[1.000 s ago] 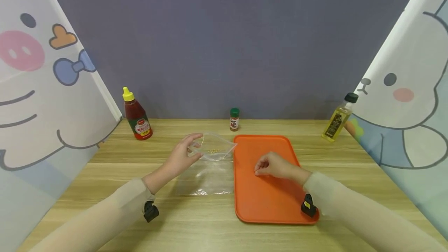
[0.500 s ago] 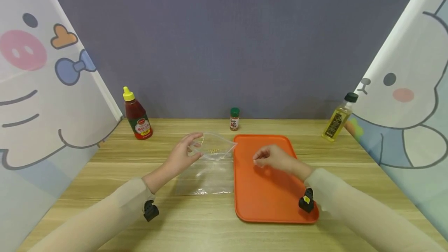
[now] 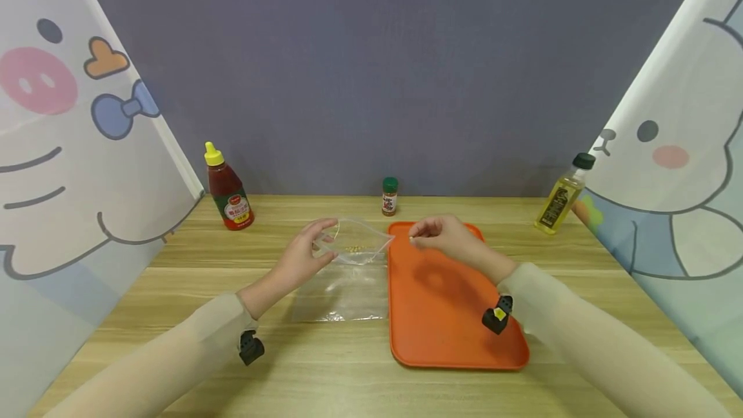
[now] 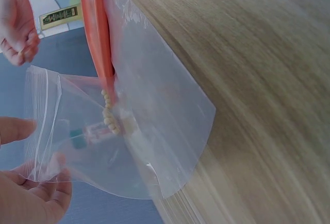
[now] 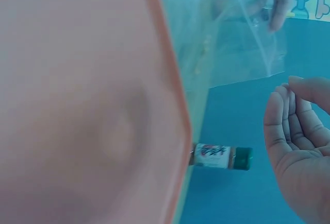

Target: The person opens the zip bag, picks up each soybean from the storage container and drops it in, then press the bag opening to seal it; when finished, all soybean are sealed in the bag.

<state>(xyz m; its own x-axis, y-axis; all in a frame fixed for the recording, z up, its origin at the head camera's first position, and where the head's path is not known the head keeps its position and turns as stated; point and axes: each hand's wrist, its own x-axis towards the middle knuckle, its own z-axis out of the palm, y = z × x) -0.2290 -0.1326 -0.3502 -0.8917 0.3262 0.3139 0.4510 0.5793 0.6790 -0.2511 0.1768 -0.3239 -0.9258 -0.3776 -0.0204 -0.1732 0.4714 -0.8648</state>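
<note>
My left hand (image 3: 303, 249) holds the mouth of a clear zip-lock bag (image 3: 342, 295) spread apart, thumb on one side and fingers at the other. The bag lies on the table with its mouth raised. Several small pale-yellow beans (image 4: 109, 118) are inside it. Above the far part of an orange tray (image 3: 458, 334), my right hand (image 3: 449, 237) pinches one tiny pale bean (image 3: 411, 239) between thumb and fingertip. That hand is to the right of the bag's mouth, apart from it.
A ketchup bottle (image 3: 230, 199) with a yellow cap stands at the back left. Behind the bag and tray is a green-capped spice jar (image 3: 389, 199). An oil bottle (image 3: 560, 204) is at the back right. A grey panel (image 3: 371, 82) closes off the table's far edge.
My right hand has risen from the tray's surface and moved away from me and slightly left, carrying the small bean. The left hand and bag have stayed in place.
</note>
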